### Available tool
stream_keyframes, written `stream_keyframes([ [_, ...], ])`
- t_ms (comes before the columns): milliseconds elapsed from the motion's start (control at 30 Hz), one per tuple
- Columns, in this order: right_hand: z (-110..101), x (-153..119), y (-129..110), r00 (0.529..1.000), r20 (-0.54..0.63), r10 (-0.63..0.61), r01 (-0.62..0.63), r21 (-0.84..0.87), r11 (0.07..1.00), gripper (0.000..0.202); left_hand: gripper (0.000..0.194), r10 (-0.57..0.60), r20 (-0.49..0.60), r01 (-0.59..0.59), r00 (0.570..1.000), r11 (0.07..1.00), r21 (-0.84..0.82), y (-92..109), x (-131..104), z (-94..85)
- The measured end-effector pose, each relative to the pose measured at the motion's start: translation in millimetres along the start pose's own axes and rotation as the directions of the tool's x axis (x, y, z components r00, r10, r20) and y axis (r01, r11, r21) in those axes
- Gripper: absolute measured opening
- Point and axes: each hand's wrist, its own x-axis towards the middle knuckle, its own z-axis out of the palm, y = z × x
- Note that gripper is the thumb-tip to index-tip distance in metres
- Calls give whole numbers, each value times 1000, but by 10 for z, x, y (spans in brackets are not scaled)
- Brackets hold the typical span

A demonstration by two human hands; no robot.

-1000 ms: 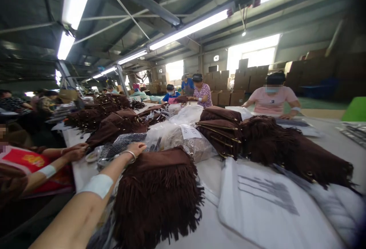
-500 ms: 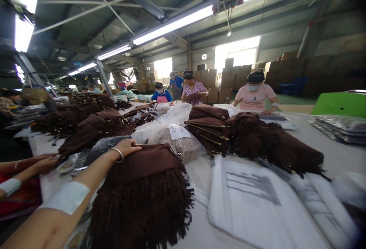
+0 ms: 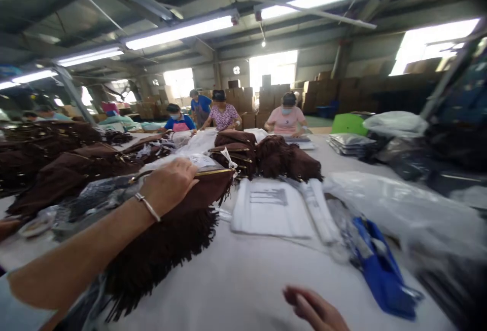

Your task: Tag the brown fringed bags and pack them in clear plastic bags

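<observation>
My left hand [image 3: 171, 184] is closed over the top edge of a dark brown fringed bag [image 3: 201, 191], near its gold zipper. The bag hangs tilted, its long fringe spread towards the table in front of me. A white tag [image 3: 229, 157] sticks up at the zipper's right end. At the bottom edge my right hand [image 3: 314, 308] is partly in view and slightly blurred. Its fingers are stretched out with nothing in them, above the white table [image 3: 243, 285]. A stack of white printed plastic bags [image 3: 270, 209] lies beyond it.
A blue tape dispenser [image 3: 384, 270] lies at the right, beside clear plastic sheeting [image 3: 403, 209]. More brown bags [image 3: 236, 151] are stacked ahead, with others [image 3: 68, 169] piled at the left. Several people work across the table, one in a pink shirt [image 3: 287, 120].
My view has swung to the right. The brown bag is lifted and tilted, showing its zipper, with my left hand on it. My right hand has come into view at the bottom.
</observation>
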Motion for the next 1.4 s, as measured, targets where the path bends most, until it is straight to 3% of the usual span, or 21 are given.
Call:
stream_keyframes([
  [33, 21, -59, -119, 993, 117, -3, -6, 78, 997, 44, 17, 56, -14, -56, 998, 998, 23, 253, -13, -56],
  [67, 51, -87, -246, 934, 357, -12, -99, 290, 952, 53, 17, 106, -27, -105, 994, 994, 21, 512, -40, -90],
  [100, 82, -87, -372, 877, 479, -46, -209, 465, 861, 63, 17, 155, -38, -155, 987, 988, 1, 778, -85, -101],
  [133, 107, -67, -485, 857, 513, -44, -297, 564, 771, 69, 18, 205, -47, -206, 978, 978, -35, 1051, -154, -91],
  [200, 127, -11, -623, 857, 515, 3, -411, 680, 607, 75, 19, 292, -69, -299, 954, 942, -149, 1602, -368, -16],
  [267, 104, 8, -610, 889, 448, 95, -428, 739, 520, 63, 19, 337, -99, -351, 936, 892, -285, 2116, -659, 88],
  [333, 48, -28, -478, 921, 350, 174, -387, 761, 520, 43, 17, 348, -130, -369, 929, 824, -430, 2518, -958, 150],
  [400, -56, -76, -337, 947, 256, 197, -322, 721, 613, 33, 12, 389, -176, -410, 904, 673, -616, 2731, -1178, 121],
  [467, -229, -75, -307, 969, 216, 116, -228, 617, 753, 31, 19, 412, -221, -407, 884, 446, -797, 2722, -1266, 29],
  [533, -458, 2, -466, 973, 230, -24, -82, 440, 894, 29, 26, 359, -198, -309, 912, 285, -907, 2531, -1243, -29],
  [633, -782, 162, -1032, 956, 229, -186, 206, -64, 977, 27, 25, 140, -33, -65, 990, 227, -972, 2122, -1166, 125],
  [733, -863, 190, -1660, 931, 226, -286, 364, -609, 705, 32, 24, 39, 234, 226, 971, 149, -963, 1835, -1226, 554],
  [800, -695, 122, -1825, 917, 262, -300, 381, -795, 472, 42, 32, 96, 443, 444, 891, 21, -896, 1766, -1364, 889],
  [833, -541, 76, -1776, 903, 287, -319, 399, -835, 379, 48, 38, 131, 533, 545, 836, -72, -836, 1765, -1457, 1048],
  [900, -127, -28, -1391, 850, 352, -392, 470, -842, 264, 54, 50, 181, 672, 691, 719, -298, -659, 1816, -1678, 1321],
  [1000, 533, -234, -334, 759, 463, -458, 596, -777, 204, 53, 56, 231, 795, 716, 561, -617, -326, 1952, -2039, 1580],
  [1067, 810, -398, 355, 723, 528, -445, 660, -718, 220, 52, 47, 253, 828, 632, 501, -760, -150, 2026, -2240, 1651],
  [1133, 902, -517, 792, 694, 564, -448, 703, -665, 252, 57, 39, 269, 829, 537, 491, -842, -45, 2059, -2369, 1671],
  [1200, 877, -536, 933, 672, 582, -458, 732, -616, 292, 60, 35, 289, 819, 474, 496, -880, 23, 2060, -2416, 1673],
  [1267, 831, -465, 880, 656, 590, -470, 750, -579, 320, 57, 30, 296, 824, 432, 483, -899, 70, 2053, -2396, 1677],
  [1400, 817, -284, 711, 611, 617, -496, 788, -531, 311, 44, 31, 220, 913, 421, 344, -905, 60, 2087, -2295, 1681],
])
